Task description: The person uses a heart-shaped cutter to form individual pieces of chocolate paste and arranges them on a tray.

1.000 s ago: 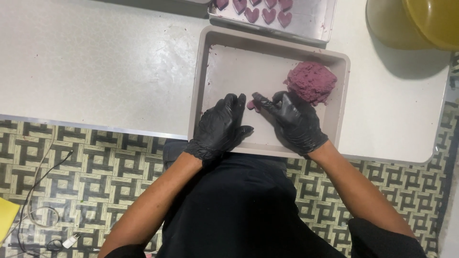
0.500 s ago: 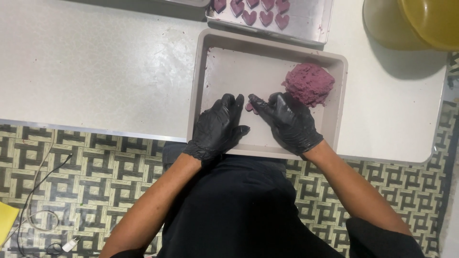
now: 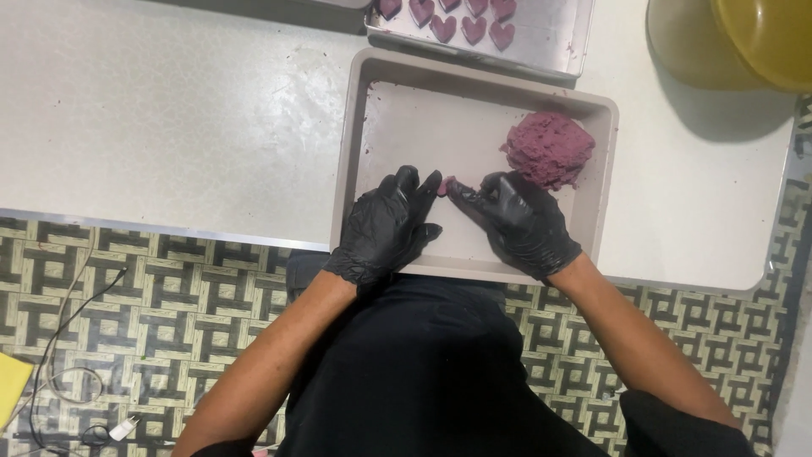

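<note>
White worktop (image 3: 169, 118), pale, scuffed. Shallow beige rectangular tray (image 3: 385, 76) at its near edge; landmark for all below. Beyond tray's far rim: metal baking sheet (image 3: 554, 38) with purple heart-shaped pieces (image 3: 474, 30). Off tray's far right corner: yellow bowl (image 3: 765, 38). Inside tray, right side: mound of purple dough (image 3: 550, 148). Over tray's near half: left hand (image 3: 389, 224), black-gloved, fingers extended; right hand (image 3: 520, 220), black-gloved, fingers curled. Between both sets of fingertips, pinched: small purple dough lump (image 3: 446, 184), tray centre.

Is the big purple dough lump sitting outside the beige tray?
No, the purple dough lump lies inside the beige tray, in its far right corner.
</note>
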